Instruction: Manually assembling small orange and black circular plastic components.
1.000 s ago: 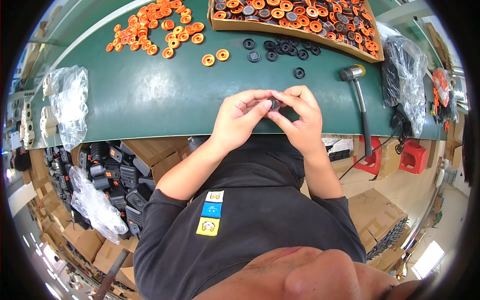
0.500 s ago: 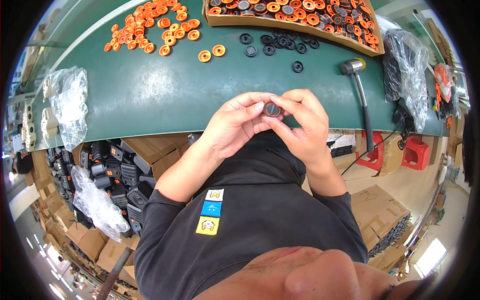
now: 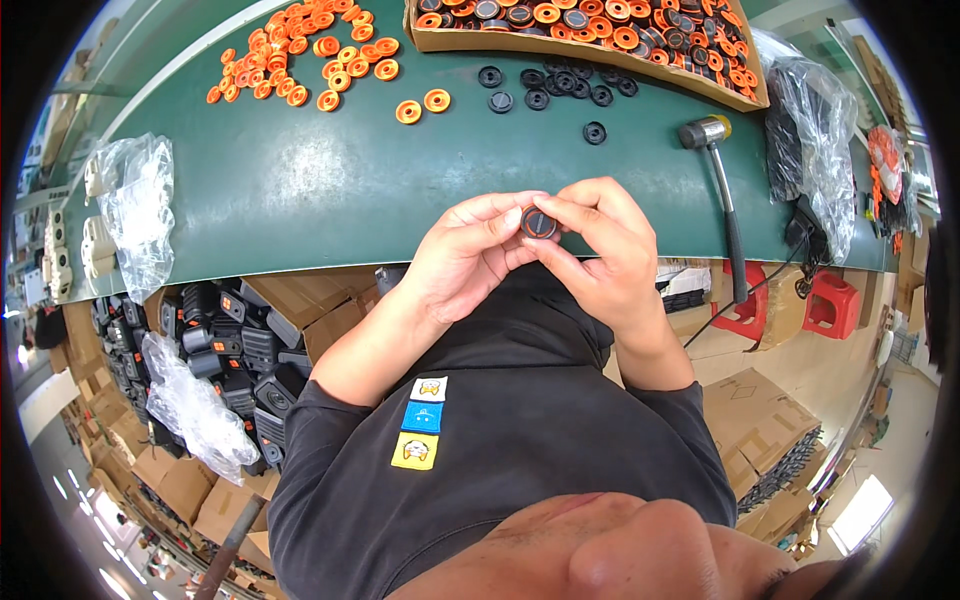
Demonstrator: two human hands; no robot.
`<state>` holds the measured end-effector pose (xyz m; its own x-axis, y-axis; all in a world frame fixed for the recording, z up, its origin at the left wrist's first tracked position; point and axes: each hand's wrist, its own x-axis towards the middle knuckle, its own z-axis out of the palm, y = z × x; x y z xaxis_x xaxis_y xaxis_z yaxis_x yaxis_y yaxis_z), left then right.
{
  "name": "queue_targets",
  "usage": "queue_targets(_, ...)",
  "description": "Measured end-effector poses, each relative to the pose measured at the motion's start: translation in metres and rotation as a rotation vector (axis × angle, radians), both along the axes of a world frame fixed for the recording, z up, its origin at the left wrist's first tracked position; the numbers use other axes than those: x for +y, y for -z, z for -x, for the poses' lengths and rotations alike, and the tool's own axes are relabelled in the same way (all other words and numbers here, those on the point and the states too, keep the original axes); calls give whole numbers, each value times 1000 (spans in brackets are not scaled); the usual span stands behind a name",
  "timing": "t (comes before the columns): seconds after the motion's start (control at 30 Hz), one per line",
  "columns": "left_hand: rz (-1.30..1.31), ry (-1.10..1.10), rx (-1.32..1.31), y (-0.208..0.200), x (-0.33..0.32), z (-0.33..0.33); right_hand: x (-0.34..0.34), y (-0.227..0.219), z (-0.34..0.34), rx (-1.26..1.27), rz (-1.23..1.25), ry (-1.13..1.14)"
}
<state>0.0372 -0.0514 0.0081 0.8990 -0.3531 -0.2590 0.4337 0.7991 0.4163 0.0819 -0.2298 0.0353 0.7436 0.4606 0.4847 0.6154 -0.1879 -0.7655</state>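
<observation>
Between my two hands, just above the near edge of the green table [image 3: 330, 190], is a small round black cap with an orange ring [image 3: 539, 223]. Its black face points up. My left hand [image 3: 475, 245] pinches it from the left with thumb and fingers. From the right, the thumb and forefinger of my right hand [image 3: 605, 235] close on its rim. Farther back lie two loose orange rings [image 3: 437, 100] and several black round caps [image 3: 595, 133]. A heap of orange rings [image 3: 285, 50] is at the far left.
A cardboard box [image 3: 590, 50] of assembled black-and-orange caps stands at the back right. A mallet [image 3: 722, 190] lies on the right, its handle past the table edge. Plastic bags [image 3: 140, 215] rest at both sides. Black plastic housings [image 3: 235, 340] are piled below left, red stools [image 3: 832, 305] below right.
The cap has shifted slightly left and down in my fingers and its face has turned a little. Both hands keep their grip.
</observation>
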Motion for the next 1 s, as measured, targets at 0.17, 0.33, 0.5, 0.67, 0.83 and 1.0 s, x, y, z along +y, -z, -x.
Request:
queue_targets(0.17,-5,-14,2,1,2,1,0,-1,-1,-19,-13,-20)
queue_targets(0.33,14,-10,-40,3,4,1,2,-3,-2,-5,-24,-36)
queue_targets(0.5,-15,-18,11,2,4,3,2,-3,-2,-15,-26,-31)
queue_targets(0.67,-31,-44,3,1,1,5,4,-1,1,22,-49,-4)
queue_targets(0.83,-52,-66,14,-1,-1,8,3,-2,1,15,-32,-1)
queue_targets(1.0,-73,-69,15,-1,-1,9,1,-2,-2,-21,-8,-12)
